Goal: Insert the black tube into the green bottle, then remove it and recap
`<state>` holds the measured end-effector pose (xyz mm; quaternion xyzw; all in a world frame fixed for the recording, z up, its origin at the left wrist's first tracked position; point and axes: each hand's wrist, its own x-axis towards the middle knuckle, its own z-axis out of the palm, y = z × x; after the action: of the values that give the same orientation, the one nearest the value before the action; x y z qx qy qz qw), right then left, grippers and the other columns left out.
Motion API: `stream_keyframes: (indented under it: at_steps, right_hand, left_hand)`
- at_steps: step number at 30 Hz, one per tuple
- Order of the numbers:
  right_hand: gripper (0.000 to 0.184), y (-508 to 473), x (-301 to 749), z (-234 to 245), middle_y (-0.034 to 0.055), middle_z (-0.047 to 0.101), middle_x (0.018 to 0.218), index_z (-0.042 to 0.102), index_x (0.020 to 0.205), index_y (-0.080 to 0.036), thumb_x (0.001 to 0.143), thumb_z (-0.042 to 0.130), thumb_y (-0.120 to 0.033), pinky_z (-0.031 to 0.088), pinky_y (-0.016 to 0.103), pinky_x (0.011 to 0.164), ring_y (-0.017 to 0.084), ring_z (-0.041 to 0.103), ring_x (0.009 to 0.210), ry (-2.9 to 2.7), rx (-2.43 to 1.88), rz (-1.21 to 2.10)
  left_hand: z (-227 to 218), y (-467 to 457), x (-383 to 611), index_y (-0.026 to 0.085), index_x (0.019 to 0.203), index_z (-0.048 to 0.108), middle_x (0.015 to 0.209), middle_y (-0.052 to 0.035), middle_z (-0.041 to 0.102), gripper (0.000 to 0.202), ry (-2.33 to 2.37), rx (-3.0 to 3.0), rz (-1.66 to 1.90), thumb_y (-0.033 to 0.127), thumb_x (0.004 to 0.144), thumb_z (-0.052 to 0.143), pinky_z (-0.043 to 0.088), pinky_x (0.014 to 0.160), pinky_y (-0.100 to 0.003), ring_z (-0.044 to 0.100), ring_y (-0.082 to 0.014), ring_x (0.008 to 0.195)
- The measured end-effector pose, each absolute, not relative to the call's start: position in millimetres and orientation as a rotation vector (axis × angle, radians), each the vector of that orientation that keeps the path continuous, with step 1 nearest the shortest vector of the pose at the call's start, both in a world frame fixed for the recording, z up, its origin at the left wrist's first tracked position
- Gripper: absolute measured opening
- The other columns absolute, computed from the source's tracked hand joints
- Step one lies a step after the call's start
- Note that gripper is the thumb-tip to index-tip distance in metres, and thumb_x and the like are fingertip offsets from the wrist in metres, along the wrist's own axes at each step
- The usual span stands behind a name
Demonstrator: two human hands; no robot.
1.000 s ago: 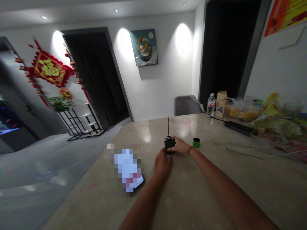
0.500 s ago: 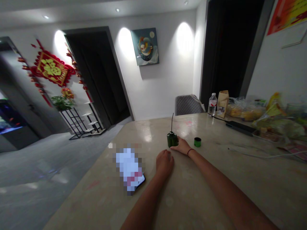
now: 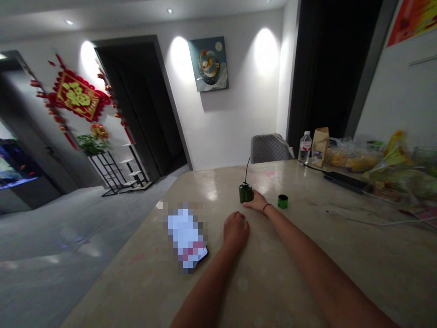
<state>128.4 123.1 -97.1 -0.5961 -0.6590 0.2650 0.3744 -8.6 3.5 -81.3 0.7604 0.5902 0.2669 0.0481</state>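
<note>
A small dark green bottle (image 3: 246, 192) with a thin black stick rising from its top stands on the beige table (image 3: 307, 255). My right hand (image 3: 256, 202) reaches out to it, fingers against its right side. My left hand (image 3: 235, 229) rests on the table nearer to me, fingers curled under, with nothing visible in it. A short green cap (image 3: 282, 201) sits on the table just right of my right wrist.
A phone (image 3: 187, 239) lies on the table left of my left hand. At the back right are a water bottle (image 3: 303, 146), a paper bag (image 3: 320, 140), plastic bags of food (image 3: 355, 157), a black bar (image 3: 344, 181) and a white cable (image 3: 375, 222). A grey chair (image 3: 269, 148) stands at the far end.
My left hand has let go of the green bottle and drawn back toward me. My right hand has slid the bottle a little farther away.
</note>
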Motion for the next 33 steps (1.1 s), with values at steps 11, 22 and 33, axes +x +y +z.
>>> stream_keyframes:
  at_steps: [11,22,33]
  right_hand:
    - [0.065,140,131,-117,0.0076,0.061,0.101,0.047,0.108,-0.014,0.047,0.069,-0.013,0.047,0.030,0.076,0.018,0.059,0.089,-1.466,-1.316,0.856]
    - [0.044,132,129,-111,0.0038,0.065,0.086,0.058,0.092,-0.015,0.050,0.071,-0.023,0.048,0.024,0.065,0.015,0.061,0.074,-1.601,-1.380,0.795]
    - [0.064,117,126,-101,0.0101,0.062,0.095,0.051,0.101,-0.010,0.045,0.073,-0.033,0.046,0.027,0.073,0.019,0.059,0.084,-1.514,-1.553,0.582]
  left_hand:
    - [-83,7,-8,0.016,0.094,0.056,0.110,-0.0082,0.055,0.024,1.832,2.337,0.756,0.025,0.077,0.043,0.030,0.093,-0.028,0.047,-0.0173,0.104]
    - [-80,4,-8,0.017,0.095,0.056,0.109,-0.0082,0.055,0.024,1.833,2.327,0.727,0.026,0.077,0.042,0.032,0.091,-0.028,0.048,-0.0176,0.104]
    - [-80,4,-8,0.017,0.095,0.057,0.112,-0.0075,0.054,0.024,1.835,2.321,0.733,0.026,0.077,0.044,0.031,0.093,-0.028,0.047,-0.0175,0.104]
